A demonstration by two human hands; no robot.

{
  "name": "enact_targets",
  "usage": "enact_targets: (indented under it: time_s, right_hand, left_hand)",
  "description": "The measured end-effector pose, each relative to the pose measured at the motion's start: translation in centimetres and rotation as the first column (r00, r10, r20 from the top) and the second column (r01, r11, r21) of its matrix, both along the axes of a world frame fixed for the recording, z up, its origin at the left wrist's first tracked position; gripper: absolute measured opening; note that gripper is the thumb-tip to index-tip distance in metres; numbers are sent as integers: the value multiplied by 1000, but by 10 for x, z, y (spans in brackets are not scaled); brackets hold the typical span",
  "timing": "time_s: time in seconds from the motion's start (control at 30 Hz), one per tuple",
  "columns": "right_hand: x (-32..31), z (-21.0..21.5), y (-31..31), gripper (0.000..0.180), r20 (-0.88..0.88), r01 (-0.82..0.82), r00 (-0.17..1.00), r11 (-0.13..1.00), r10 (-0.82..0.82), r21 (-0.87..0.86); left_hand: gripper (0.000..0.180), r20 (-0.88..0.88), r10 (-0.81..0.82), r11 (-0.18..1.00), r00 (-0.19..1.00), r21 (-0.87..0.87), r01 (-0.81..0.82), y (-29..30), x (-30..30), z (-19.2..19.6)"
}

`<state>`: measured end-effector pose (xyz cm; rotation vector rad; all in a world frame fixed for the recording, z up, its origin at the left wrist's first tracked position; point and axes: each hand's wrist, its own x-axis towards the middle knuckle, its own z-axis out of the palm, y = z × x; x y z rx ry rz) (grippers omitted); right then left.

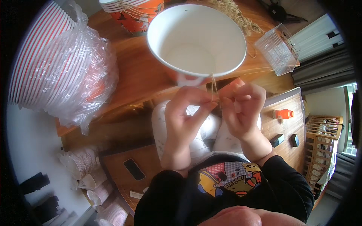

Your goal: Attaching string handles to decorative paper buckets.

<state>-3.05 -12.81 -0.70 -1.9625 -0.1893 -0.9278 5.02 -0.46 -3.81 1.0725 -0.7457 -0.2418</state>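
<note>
A large paper bucket (196,43), white inside with a rolled white rim, stands at the table's near edge, its mouth tilted toward me. A thin strand of twine (213,84) hangs from the near side of its rim. My left hand (184,118) pinches the twine just below the rim between thumb and forefinger. Close beside it, my right hand (244,111) is closed on the twine too, its fingers curled. An orange surface (230,87) shows behind the right fingers; what it belongs to is partly hidden. Whether the strand is knotted, I cannot tell.
On the wooden table (132,71), a plastic-wrapped bucket stack (49,60) stands left. Orange patterned buckets with twine (137,17) stand behind, near loose twine (235,13) and a clear plastic box (277,49). Lower surfaces hold a phone (134,169) and an orange bottle (283,114).
</note>
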Motion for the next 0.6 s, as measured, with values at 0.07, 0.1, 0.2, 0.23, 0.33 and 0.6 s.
enact_targets:
  time_s: [0.07,0.1,0.2,0.23,0.33,0.6]
  right_hand:
    - [-1,2,-2,39,-34,-11,999,1000,10,-29]
    - [-1,2,-2,39,-34,-11,999,999,10,-30]
    - [1,0,-2,39,15,-2,1000,998,3,-60]
    - [1,-1,-1,40,16,4,1000,999,-3,-41]
    - [1,-3,-2,41,17,3,1000,1000,-3,-30]
    - [1,-1,-2,42,10,1,1000,999,0,-34]
  left_hand:
    - [12,-5,-1,1000,1000,5,1,0,0,0]
    - [12,-5,0,1000,1000,4,0,0,0,1]
    - [12,5,7,1000,1000,-2,-7,0,0,2]
    - [13,11,11,1000,1000,-1,-11,0,0,2]
    - [13,1,13,1000,1000,-4,-13,-1,-1,2]
    - [11,-22,-6,1000,1000,-19,6,-1,-1,3]
